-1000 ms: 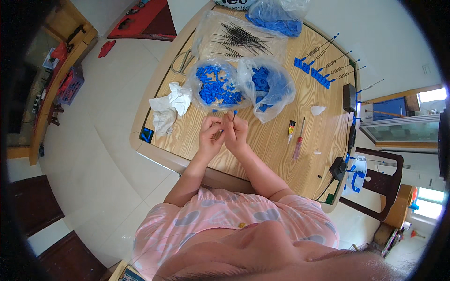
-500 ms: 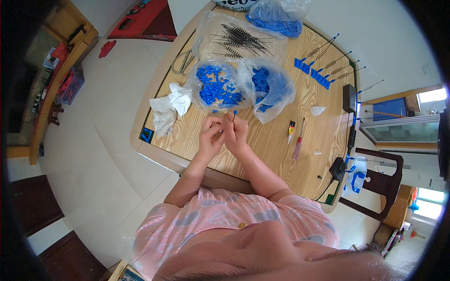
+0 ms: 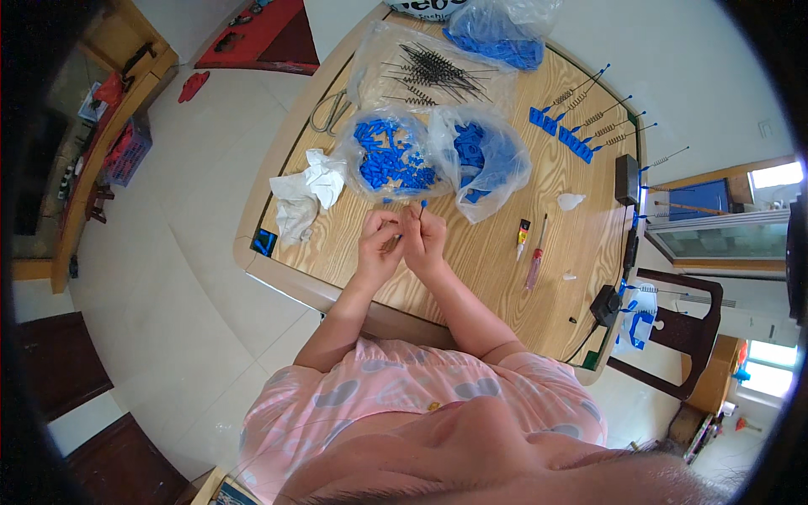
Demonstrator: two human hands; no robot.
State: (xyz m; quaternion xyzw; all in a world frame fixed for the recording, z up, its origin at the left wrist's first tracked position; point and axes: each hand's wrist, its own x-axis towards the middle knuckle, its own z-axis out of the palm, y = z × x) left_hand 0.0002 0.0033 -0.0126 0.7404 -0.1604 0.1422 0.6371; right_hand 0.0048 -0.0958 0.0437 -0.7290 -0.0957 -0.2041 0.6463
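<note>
Blue-tipped piece (image 3: 424, 204) sits between the person's hands, near the front edge of the wooden table (image 3: 481, 261), its tip poking up above the curled fingers. The right hand (image 3: 423, 240) is closed around it, thumb and fingers pinched together just below the tip. The left hand (image 3: 380, 246) is bent inward and touches the right one, fingers curled; what it grips, if anything, I cannot tell, as the fingers hide it.

Just beyond the hands, two clear plastic bags stand side by side: the left bag (image 3: 347, 160) holds small blue parts (image 3: 394, 168), the right bag (image 3: 513, 177) larger blue pieces (image 3: 469, 145). Behind them, dark coiled wires (image 3: 438, 71) lie heaped on a plastic sheet (image 3: 368, 77), with scissors (image 3: 328, 116) to its left. Crumpled white tissue (image 3: 323, 178) rests left of the bags. To the right of the hands lie a small black-and-yellow tube (image 3: 523, 236) and a red-handled screwdriver (image 3: 534, 268); farther back, coiled wires stick out of blue blocks (image 3: 575, 145)
</note>
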